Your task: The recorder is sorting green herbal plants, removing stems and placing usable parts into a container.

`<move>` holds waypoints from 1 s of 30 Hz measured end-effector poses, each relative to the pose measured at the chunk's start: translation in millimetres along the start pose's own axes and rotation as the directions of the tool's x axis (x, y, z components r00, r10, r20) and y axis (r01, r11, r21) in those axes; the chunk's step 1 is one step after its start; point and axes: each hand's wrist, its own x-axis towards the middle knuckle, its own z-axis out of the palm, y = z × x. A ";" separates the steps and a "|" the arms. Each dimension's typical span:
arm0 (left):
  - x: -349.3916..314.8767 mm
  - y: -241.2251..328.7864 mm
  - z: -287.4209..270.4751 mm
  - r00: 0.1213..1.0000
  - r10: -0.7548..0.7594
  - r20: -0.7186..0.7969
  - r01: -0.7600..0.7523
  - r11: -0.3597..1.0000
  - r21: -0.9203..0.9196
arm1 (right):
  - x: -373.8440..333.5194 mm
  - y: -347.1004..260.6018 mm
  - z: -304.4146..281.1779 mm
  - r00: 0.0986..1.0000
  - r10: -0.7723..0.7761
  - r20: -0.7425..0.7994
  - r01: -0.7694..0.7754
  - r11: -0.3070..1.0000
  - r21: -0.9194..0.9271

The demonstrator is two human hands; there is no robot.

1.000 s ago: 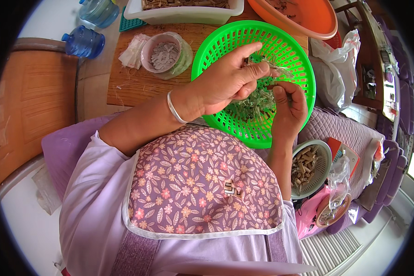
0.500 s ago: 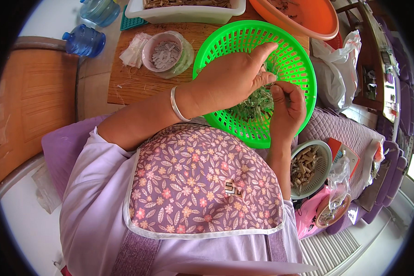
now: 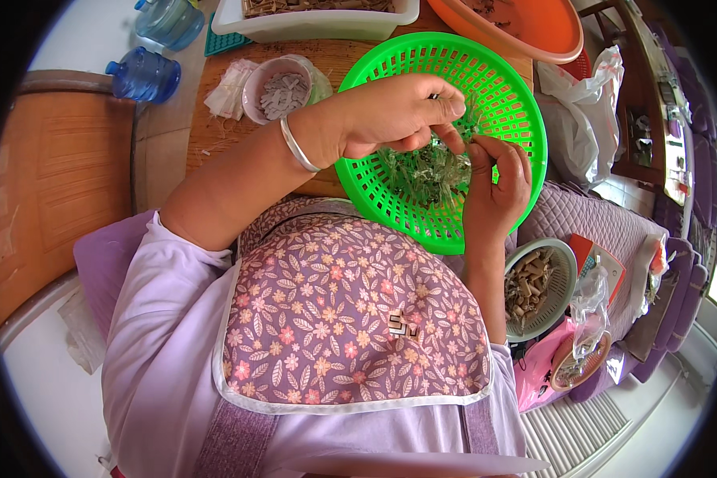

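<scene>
A bright green slotted plastic basket (image 3: 374, 73) stands before me, holding a pile of thin, clear and greenish plastic-looking scraps (image 3: 424, 177). My left hand (image 3: 398, 119), with a bangle at the wrist, reaches over the basket with thumb and forefinger closed together and another finger pointing down. Beside it, over the basket's right part, my right hand (image 3: 498, 187) pinches with thumb and forefinger close to that finger. Whatever either hand holds is too small to make out.
Left of the basket, a pink bowl (image 3: 256, 94) holds grey-white pieces near plastic bags (image 3: 229, 89). A white tub (image 3: 319, 28) and an orange basin (image 3: 518, 40) stand behind. To my right are a grey-green basket (image 3: 567, 275) of brown pieces and a white bag (image 3: 585, 103).
My left hand has turned and drawn slightly away from the right fingertips; its thumb, raised before, now bends to the forefinger. The right hand stays nearly in place, still pinching.
</scene>
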 end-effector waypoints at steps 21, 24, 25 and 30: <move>-8.9 -13.9 -15.3 0.647 0.745 -0.161 -0.086 0.282 0.956 | -11.1 26.6 -10.8 0.900 0.436 0.015 -0.379 0.765 0.521; -12.0 -7.4 -5.2 0.631 0.761 -0.154 -0.060 0.246 0.967 | -4.7 30.3 -26.5 0.869 0.479 0.126 -0.382 0.484 0.787; -11.4 -5.7 -4.2 0.622 0.775 -0.114 -0.082 0.210 0.974 | -2.2 29.8 -32.2 0.855 0.481 0.193 -0.368 0.301 0.880; -15.2 2.4 4.1 0.661 0.736 -0.146 -0.293 0.432 0.853 | 17.6 14.4 -69.2 0.954 0.255 0.157 -0.226 0.268 0.937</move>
